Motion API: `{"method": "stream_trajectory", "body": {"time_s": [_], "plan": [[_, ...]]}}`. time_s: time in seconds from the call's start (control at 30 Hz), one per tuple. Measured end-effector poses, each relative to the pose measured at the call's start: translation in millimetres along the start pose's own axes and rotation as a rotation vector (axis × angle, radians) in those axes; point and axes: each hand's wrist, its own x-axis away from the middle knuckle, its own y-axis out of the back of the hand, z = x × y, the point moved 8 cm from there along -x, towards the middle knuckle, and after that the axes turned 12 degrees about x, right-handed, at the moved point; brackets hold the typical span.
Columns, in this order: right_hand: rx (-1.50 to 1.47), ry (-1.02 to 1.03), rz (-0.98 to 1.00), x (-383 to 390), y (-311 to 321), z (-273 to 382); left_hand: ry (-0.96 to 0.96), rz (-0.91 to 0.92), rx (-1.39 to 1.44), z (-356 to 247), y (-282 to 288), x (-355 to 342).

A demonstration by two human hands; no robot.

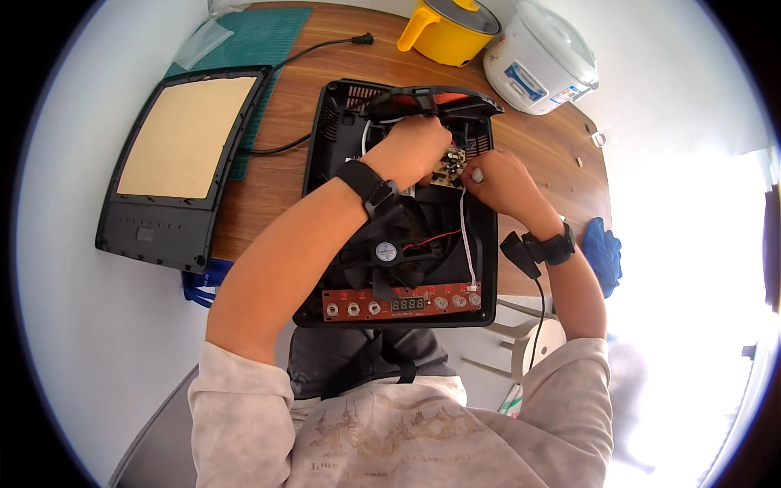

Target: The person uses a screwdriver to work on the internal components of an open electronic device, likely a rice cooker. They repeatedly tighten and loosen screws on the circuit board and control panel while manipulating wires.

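Observation:
An opened black induction cooker housing (490, 244) lies in front of me. My left hand (415, 148) reaches over its green-brown circuit board (449, 167), its fingers curled downward; what they grip is hidden. Just beyond it, a black round coil holder (423, 99) stands tilted up. At the board's right edge, my right hand (498, 180) is closed, with a small pale grey rounded thing (477, 174) at its fingertips. A white ribbon cable (466, 232) runs from beside that hand down to a red control panel board (407, 304). Between them sits a black fan (386, 251).
The cooker's black-framed top cover (183, 138) lies at left, partly over a green cutting mat (272, 32). A black power cord (325, 42) crosses the wooden table. Behind stand a yellow pot (443, 37) and a white rice cooker (541, 57); blue cloth (602, 252) hangs at right.

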Motion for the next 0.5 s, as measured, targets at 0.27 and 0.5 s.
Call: {"method": "stream_trajectory", "body": {"time_s": [0.27,0.5], "plan": [[-0.014,-0.016,-0.042,3.6,1.4,2.0,0.015,-0.015,-0.005,0.7,-1.2,-1.8],[0.061,-0.094,-0.044,6.8,1.5,6.5,-0.033,-0.102,-0.012,-0.7,0.7,2.8]]}}
